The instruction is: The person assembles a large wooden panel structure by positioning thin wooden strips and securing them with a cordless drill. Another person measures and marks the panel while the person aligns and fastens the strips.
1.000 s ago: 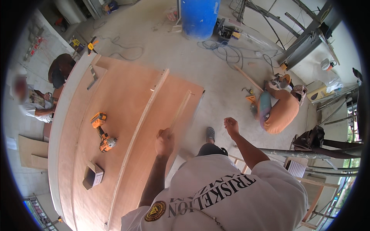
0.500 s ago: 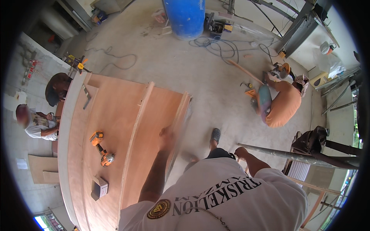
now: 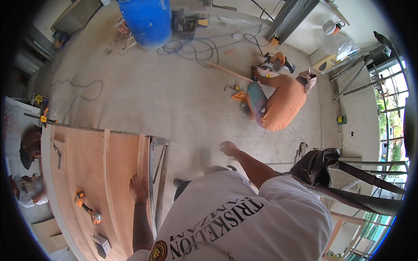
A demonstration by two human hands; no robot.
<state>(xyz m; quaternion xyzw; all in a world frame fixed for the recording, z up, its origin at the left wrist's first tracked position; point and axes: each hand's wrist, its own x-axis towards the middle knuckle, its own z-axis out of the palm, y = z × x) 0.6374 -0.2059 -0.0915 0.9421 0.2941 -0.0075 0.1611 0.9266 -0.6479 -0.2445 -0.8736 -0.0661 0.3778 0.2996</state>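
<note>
My left hand (image 3: 139, 189) rests on the plywood panel (image 3: 124, 163), fingers spread, next to the wooden strip (image 3: 141, 154) near its right edge. Nothing is held in it. Out over the concrete floor, my right hand (image 3: 228, 149) hangs in the air with loosely bent fingers and nothing visible in it. On the panel lie an orange and black cordless drill (image 3: 87, 208), a small open box (image 3: 101, 245) and a dark angled tool (image 3: 56, 154). A second long strip (image 3: 106, 167) runs along the panel.
A co-worker in an orange shirt (image 3: 285, 102) crouches by a circular-bladed saw (image 3: 275, 61) and a wooden strip (image 3: 228, 71). Cables (image 3: 191, 50) lie beside a blue drum (image 3: 146, 21). Metal pipes and a black bag (image 3: 315, 167) stand at right. Two people are beyond the panel's left edge.
My view has swung right, so the panel sits further left and lower. My right hand has left the metal pipe and reaches forward. My left hand still lies on the panel. A foot has stepped.
</note>
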